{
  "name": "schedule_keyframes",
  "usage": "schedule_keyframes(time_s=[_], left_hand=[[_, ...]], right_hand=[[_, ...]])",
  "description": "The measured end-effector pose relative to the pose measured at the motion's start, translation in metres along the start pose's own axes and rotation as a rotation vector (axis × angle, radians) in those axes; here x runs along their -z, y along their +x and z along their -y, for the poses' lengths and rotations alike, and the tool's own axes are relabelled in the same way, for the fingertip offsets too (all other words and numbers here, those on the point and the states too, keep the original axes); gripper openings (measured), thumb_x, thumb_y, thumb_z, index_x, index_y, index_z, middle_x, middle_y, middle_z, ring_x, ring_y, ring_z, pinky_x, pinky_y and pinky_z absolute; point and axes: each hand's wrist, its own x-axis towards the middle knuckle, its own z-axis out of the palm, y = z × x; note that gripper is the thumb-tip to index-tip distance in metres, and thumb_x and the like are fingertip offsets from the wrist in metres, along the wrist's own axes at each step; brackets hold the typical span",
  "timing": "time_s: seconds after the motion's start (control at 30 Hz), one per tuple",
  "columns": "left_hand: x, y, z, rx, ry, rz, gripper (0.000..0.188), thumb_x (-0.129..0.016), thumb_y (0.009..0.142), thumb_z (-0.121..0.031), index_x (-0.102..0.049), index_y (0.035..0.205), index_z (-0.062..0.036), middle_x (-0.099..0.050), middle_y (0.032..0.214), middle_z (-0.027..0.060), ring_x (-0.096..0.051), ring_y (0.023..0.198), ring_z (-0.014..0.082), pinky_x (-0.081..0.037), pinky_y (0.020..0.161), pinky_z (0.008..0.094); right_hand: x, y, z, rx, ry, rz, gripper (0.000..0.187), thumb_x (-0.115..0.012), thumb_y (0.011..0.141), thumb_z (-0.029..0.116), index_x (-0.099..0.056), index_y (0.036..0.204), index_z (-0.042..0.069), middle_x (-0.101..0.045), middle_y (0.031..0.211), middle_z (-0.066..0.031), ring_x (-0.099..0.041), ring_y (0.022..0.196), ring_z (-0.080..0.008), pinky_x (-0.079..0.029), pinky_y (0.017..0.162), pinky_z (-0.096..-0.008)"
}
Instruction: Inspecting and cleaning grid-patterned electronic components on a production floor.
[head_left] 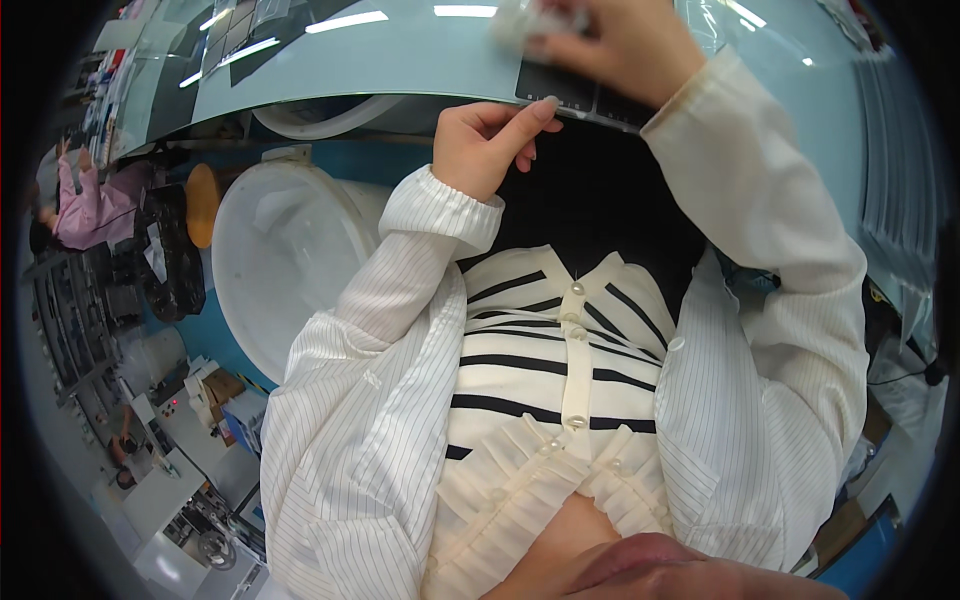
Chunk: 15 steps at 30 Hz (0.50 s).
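Observation:
A dark flat panel (548, 84) with a pale printed edge lies at the near edge of the glass-topped table (420, 62). My left hand (490, 145) pinches the panel's near edge between thumb and fingers. Over the panel, my right hand (625, 50) is closed around a white crumpled wad (515, 28), blurred by motion. Whether the wad is cloth or paper I cannot tell. The right hand and sleeve hide part of the panel.
More dark panels (232, 32) lie at the table's far left. Stacked clear sheets (893, 170) are at the right. A large white bucket (285, 240) stands left of me, near a round wooden stool (202, 206) and a black bag (172, 255). A person in pink (95, 212) is farther left.

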Motion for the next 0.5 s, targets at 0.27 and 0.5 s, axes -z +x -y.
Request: schedule_keyframes(time_s=[0.27, 0.5], left_hand=[[0.001, 0.003, 0.003, 0.008, -0.032, -0.01, 0.027, -0.069, 0.082, -0.026, -0.071, 0.082, 0.0006, -0.063, 0.063, 0.0036, -0.05, 0.049, 0.0072, -0.042, 0.048, 0.0201], [0.0, 0.007, 0.01, -0.001, -0.01, -0.043, 0.022, -0.07, 0.082, -0.022, -0.072, 0.082, -0.0004, -0.062, 0.062, 0.003, -0.05, 0.048, 0.0073, -0.042, 0.047, 0.0196]], right_hand=[[-0.011, -0.005, 0.003, 0.159, 0.118, 0.026, 0.02, -0.066, 0.072, 0.018, -0.061, 0.08, 0.0, -0.06, 0.082, -0.0159, -0.059, 0.075, -0.0342, -0.048, 0.068, -0.0377], [0.001, -0.021, 0.006, 0.1, 0.069, -0.014, 0.02, -0.065, 0.07, 0.011, -0.059, 0.085, 0.001, -0.058, 0.08, -0.0144, -0.06, 0.075, -0.0329, -0.048, 0.065, -0.0369]])
